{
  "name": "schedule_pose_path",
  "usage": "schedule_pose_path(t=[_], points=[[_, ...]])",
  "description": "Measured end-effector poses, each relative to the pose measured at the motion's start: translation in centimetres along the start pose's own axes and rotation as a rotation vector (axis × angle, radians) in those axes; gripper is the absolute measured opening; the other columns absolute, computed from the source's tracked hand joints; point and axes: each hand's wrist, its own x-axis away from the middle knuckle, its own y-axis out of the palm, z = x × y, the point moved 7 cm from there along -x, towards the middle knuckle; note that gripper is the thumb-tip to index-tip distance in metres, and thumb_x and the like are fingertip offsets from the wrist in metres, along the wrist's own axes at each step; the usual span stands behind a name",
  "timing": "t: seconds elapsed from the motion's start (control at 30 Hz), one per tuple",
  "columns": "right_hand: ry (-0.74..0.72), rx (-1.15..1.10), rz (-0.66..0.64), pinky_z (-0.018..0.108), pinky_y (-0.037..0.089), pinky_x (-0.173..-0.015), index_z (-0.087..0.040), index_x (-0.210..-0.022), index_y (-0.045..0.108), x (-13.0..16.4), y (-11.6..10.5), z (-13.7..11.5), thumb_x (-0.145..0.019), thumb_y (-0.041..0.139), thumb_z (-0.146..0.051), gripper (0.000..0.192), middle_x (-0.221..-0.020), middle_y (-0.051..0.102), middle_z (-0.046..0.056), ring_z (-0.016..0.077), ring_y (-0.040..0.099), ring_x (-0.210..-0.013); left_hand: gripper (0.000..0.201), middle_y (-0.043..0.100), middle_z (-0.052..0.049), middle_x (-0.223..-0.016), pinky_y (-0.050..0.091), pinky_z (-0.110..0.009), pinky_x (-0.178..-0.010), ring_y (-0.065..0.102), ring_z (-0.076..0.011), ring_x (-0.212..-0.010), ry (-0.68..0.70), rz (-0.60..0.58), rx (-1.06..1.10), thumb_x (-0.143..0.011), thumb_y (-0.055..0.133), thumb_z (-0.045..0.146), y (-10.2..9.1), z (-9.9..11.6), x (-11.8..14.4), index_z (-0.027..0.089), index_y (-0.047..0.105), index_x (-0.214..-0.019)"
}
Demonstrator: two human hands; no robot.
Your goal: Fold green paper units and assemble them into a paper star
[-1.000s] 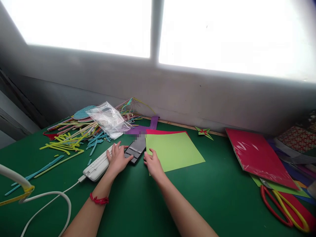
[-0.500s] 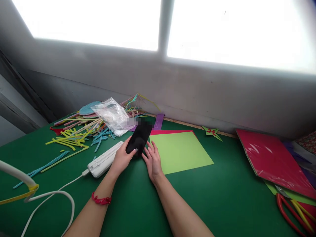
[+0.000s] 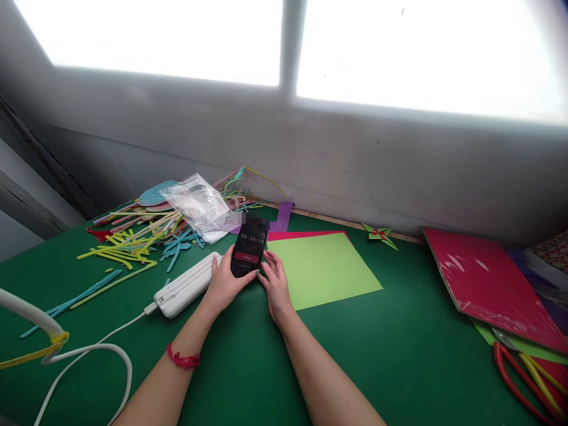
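A black smartphone (image 3: 247,242) is tilted up in my left hand (image 3: 225,284), whose thumb lies across its lower edge. Its lit screen reads 00:20:19 above a red bar; the top is blurred out. My right hand (image 3: 277,287) is beside the phone's lower right edge with its fingers slightly bent and apart. Whether those fingertips touch the phone, I cannot tell. Just right of that hand, a light green paper sheet (image 3: 326,269) lies over a red sheet (image 3: 306,235). A white power bank (image 3: 184,290) with a cable plugged in sits against my left hand.
Coloured paper strips (image 3: 128,245) and a clear plastic bag (image 3: 199,204) are heaped at the back left. A folded green-and-red paper star (image 3: 379,234) lies near the wall. At right are a red paper pack (image 3: 492,290) and scissors (image 3: 523,378). A white cable (image 3: 89,358) loops at front left.
The phone's screen has lit up, showing the time digits and a red bar. The phone stands a little more upright in my left hand. My right fingers have drawn in slightly.
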Motion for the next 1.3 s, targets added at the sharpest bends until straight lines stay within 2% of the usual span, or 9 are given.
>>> schedule_pose_path(t=[0.07, 0.27, 0.47, 0.6, 0.7, 0.77, 0.9, 1.07, 1.3], points=[[0.031, 0.056, 0.036, 0.035, 0.043, -0.089, -0.025, -0.118, 0.043, 0.1, -0.2, 0.7, -0.077, 0.054, -0.037, 0.044, -0.127, 0.048, 0.008, 0.0198, 0.047, -0.115, 0.058, 0.045, -0.010, -0.126, 0.000, -0.049, -0.105, 0.030, -0.0260, -0.125, 0.001, 0.014, -0.154, -0.074, 0.052, 0.045, 0.0, -0.2, 0.0, 0.021, 0.038, -0.125], [-0.045, 0.328, 0.169, 0.034, 0.036, -0.096, -0.023, -0.121, 0.042, 1.8, -0.2, 0.7, -0.081, 0.049, -0.037, 0.043, -0.121, 0.053, 0.009, 0.0177, 0.045, -0.117, 0.060, 0.038, -0.018, -0.132, 0.007, -0.043, -0.106, 0.016, -0.0288, -0.131, 0.009, -0.050, -0.432, -0.080, 0.034, 0.054, 0.5, -1.8, 0.1, 0.007, 0.054, -0.111], [-0.108, 0.435, 0.161, 0.032, 0.035, -0.097, -0.024, -0.128, 0.037, 3.3, 1.0, 0.3, -0.083, 0.045, -0.037, 0.047, -0.127, 0.049, 0.007, 0.0176, 0.042, -0.120, 0.061, 0.023, -0.013, -0.143, 0.009, -0.042, -0.106, 0.013, -0.0227, -0.133, -0.057, -0.077, -0.312, -0.088, 0.015, 0.047, 1.1, -2.9, -0.2, 0.009, 0.027, -0.135], [-0.103, 0.457, 0.177, 0.033, 0.038, -0.094, -0.024, -0.128, 0.037, 3.3, 1.0, 0.2, -0.084, 0.045, -0.036, 0.046, -0.125, 0.051, 0.009, 0.0184, 0.046, -0.117, 0.057, 0.014, -0.015, -0.145, 0.006, -0.046, -0.105, 0.010, -0.0236, -0.133, -0.188, -0.023, -0.235, -0.089, 0.017, 0.042, 1.2, -2.7, -1.2, 0.010, 0.026, -0.135], [-0.100, 0.436, 0.177, 0.033, 0.038, -0.093, -0.024, -0.126, 0.039, 3.2, 0.9, 0.2, -0.083, 0.045, -0.036, 0.045, -0.123, 0.052, 0.009, 0.0187, 0.047, -0.116, 0.051, 0.019, -0.017, -0.143, 0.011, -0.048, -0.104, 0.015, -0.0241, -0.133, -0.243, -0.005, -0.204, -0.087, 0.024, 0.033, 0.2, -2.5, -1.5, 0.011, 0.032, -0.132], [-0.090, 0.423, 0.175, 0.033, 0.039, -0.093, -0.024, -0.126, 0.039, 3.1, 0.8, 0.3, -0.083, 0.045, -0.035, 0.045, -0.123, 0.053, 0.009, 0.0184, 0.048, -0.115, 0.045, 0.025, -0.011, -0.143, 0.016, -0.045, -0.104, 0.019, -0.0219, -0.132, -0.219, -0.031, -0.202, -0.084, 0.030, 0.024, -0.9, -2.8, -1.3, 0.018, 0.042, -0.127], [-0.091, 0.419, 0.165, 0.033, 0.038, -0.094, -0.025, -0.127, 0.038, 3.0, 0.6, 0.5, -0.083, 0.045, -0.034, 0.045, -0.123, 0.052, 0.008, 0.0175, 0.046, -0.117, 0.044, 0.027, -0.011, -0.141, 0.010, -0.062, -0.096, 0.015, -0.0333, -0.131, -0.285, -0.089, -0.475, -0.082, 0.035, 0.025, -3.4, -5.5, 0.3, 0.029, 0.045, -0.125], [-0.090, 0.412, 0.156, 0.033, 0.040, -0.092, -0.024, -0.127, 0.038, 3.0, 0.4, 0.5, -0.082, 0.046, -0.034, 0.046, -0.122, 0.054, 0.008, 0.0181, 0.047, -0.115, 0.044, 0.043, -0.014, -0.128, 0.027, -0.051, -0.090, 0.040, -0.0325, -0.115, -0.210, -0.064, -0.601, -0.085, 0.033, 0.032, -4.1, -5.9, 1.0, 0.033, 0.042, -0.128], [-0.108, 0.427, 0.139, 0.032, 0.039, -0.092, -0.021, -0.124, 0.042, 3.0, 0.6, 0.5, -0.081, 0.044, -0.026, 0.044, -0.122, 0.052, 0.009, 0.0172, 0.045, -0.117, 0.042, 0.040, -0.016, -0.130, 0.028, -0.052, -0.089, 0.037, -0.0323, -0.117, -0.252, 0.010, -0.637, -0.087, 0.027, 0.033, -4.0, -4.5, 0.8, 0.030, 0.047, -0.124]])
